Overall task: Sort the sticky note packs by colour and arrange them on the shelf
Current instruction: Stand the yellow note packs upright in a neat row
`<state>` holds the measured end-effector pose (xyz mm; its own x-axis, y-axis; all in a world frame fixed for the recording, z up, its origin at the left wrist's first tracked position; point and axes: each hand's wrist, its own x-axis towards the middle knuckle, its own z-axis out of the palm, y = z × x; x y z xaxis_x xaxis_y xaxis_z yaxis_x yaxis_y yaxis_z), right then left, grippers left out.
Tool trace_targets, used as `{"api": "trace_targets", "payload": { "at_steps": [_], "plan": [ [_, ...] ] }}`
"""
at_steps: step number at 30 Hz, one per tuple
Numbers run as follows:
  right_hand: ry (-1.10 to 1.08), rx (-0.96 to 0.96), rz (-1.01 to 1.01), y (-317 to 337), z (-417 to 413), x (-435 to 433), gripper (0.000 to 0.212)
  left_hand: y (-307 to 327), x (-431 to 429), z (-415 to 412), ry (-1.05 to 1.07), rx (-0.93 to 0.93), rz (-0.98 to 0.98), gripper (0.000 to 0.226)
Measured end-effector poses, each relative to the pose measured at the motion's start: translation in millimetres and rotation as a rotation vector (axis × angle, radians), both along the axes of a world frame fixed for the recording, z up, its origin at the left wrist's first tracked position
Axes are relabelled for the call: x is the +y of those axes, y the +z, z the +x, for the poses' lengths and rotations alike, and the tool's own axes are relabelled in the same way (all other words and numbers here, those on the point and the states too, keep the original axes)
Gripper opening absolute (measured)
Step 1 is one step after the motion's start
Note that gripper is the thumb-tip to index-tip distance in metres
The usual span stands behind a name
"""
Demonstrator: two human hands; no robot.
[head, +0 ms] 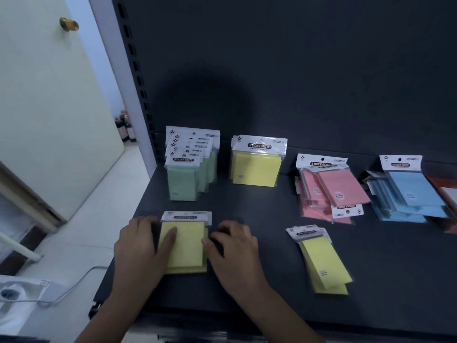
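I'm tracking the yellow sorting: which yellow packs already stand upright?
The yellow packs at the back, beside the green packs; the front-left yellow pile and front-right yellow pile lie flat.

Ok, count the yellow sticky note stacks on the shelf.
3. One yellow stack stands at the back, right of the green packs; another lies at the front between the left hand and right hand; a third lies front right. Packs underneath may be hidden.

Shop, slotted display shelf (272, 256), hang-tab packs (257, 167)
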<state>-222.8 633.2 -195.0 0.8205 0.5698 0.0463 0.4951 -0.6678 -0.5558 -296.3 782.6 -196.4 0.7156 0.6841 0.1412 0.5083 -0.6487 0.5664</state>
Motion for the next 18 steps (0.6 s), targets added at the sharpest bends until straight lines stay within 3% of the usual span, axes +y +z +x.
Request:
{"api": "trace_targets", "payload": {
  "at_steps": [5,9,14,18],
  "plan": [
    [0.022,0.035,-0.065,-2.0,-14.4,11.0,0.043,-2.7,-1.9,-7.0,0.002,0.069,-0.011,0.029],
    [-0.025,0.135,0.077,-1.7,-16.9,13.1,0.036,-1.3,-7.3,0.9,0.0,0.113,-0.123,0.035],
    [-0.17,0.327,0.498,6.1,-14.3,3.1,0.036,7.2,-29.4,8.0,-0.144,-0.24,-0.554,0.029],
    [-0.204,0.326,0.742,15.4,3.3,-16.7,0.045,12.0,-46.2,23.2,-0.298,-0.431,-0.58,0.043]
  ]
}}
